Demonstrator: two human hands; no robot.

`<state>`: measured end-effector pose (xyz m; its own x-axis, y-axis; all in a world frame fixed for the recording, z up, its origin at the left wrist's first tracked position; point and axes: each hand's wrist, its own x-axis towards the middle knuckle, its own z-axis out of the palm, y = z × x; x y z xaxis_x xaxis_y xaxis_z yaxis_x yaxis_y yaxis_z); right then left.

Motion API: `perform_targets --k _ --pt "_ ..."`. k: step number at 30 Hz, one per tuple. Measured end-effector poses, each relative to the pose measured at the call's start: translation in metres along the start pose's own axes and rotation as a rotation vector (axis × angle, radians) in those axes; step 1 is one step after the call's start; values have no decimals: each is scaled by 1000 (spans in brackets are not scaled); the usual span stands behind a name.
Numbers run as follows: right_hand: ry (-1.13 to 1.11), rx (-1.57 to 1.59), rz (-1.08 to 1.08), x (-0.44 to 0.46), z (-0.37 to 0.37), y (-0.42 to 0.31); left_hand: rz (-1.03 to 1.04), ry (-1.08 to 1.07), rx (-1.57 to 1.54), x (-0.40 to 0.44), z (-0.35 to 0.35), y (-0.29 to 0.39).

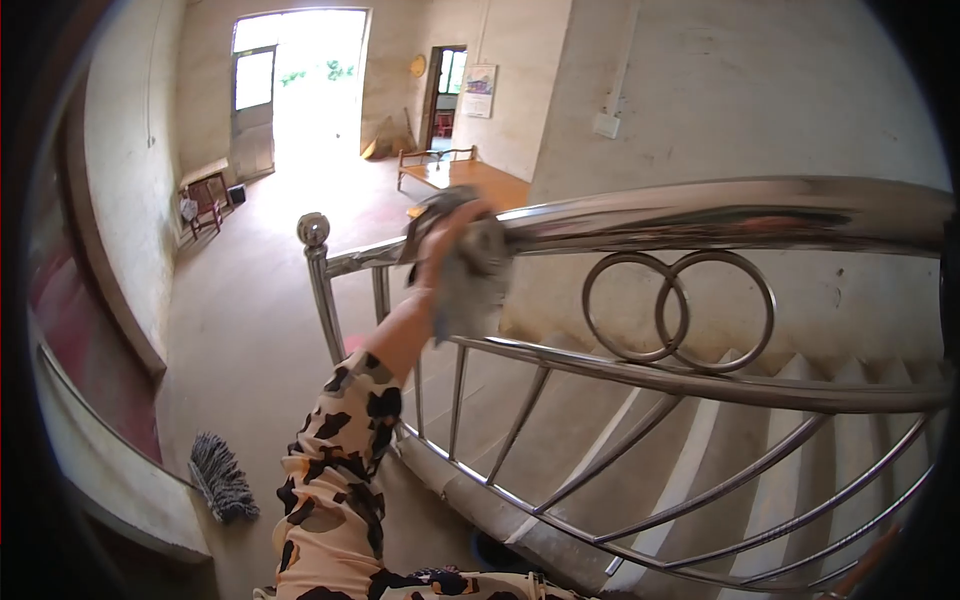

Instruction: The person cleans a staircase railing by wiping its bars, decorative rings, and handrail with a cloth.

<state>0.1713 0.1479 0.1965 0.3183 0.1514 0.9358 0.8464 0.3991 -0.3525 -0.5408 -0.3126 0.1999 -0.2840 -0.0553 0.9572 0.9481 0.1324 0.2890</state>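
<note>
My left hand (446, 243), in a sleeve with dark patches, reaches forward to the shiny metal handrail (700, 215). Its fingers are closed around a grey cloth (475, 265), which wraps over the rail near its lower end and hangs down below it. Hand and cloth are smeared by motion, so the single fingers are hard to make out. Close to them stands the end post (325, 290) with a round ball knob (313, 229). Two interlocked metal rings (667, 307) sit under the rail to the right. My right hand is not in view.
Stairs (690, 470) lie behind the railing's curved bars (700, 520). A grey mop head (222, 478) rests on the floor at lower left. Farther off are a wooden bed frame (455, 172), a small table with a chair (205, 195), and a bright open doorway (320, 90).
</note>
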Motion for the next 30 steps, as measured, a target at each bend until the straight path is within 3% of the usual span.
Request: perform_targets --k 2,4,5,8,12,14,16,17,19,22,23,24,26,28,29,30 --pt "54 -212 -120 -3 -32 -59 100 -214 2 24 3 42" --pt "12 -116 -93 2 -37 -64 -177 -257 -372 34 11 69" --pt "-13 -116 -91 4 -34 -51 -10 -272 -259 38 8 85" --pt "42 -216 -141 -1 -25 -34 194 -260 -128 43 3 77" --pt "113 -338 -194 -6 -24 -30 -121 -392 -61 30 -16 19" --pt "90 -307 -163 -4 -24 -33 -88 -400 -23 10 -29 -58" --pt "49 -240 -92 -2 -26 -40 -127 -368 9 -5 -48 -75" --pt "29 -203 -53 -4 -27 -45 -528 -305 -140 -6 -54 -76" --pt "32 -163 0 -5 -30 -52 -937 -140 -286 -9 -62 -84" --pt "42 16 74 0 -30 -65 -938 -29 -402 -25 -54 -126" --pt "-91 -92 143 8 -35 -73 -753 -131 -180 -32 -53 -135" --pt "-89 -92 135 9 -32 -66 -564 -230 40 -39 -52 -144" --pt "41 -207 -74 2 -26 -44 -808 -192 -315 -34 -48 -153" --pt "36 -215 -80 -3 -31 -38 -677 -347 -361 0 -47 -59" --pt "36 -214 -81 -3 -32 -38 -771 -347 -588 12 -36 -37" --pt "38 -208 -84 -1 -31 -39 -596 -362 -551 21 -29 -8"
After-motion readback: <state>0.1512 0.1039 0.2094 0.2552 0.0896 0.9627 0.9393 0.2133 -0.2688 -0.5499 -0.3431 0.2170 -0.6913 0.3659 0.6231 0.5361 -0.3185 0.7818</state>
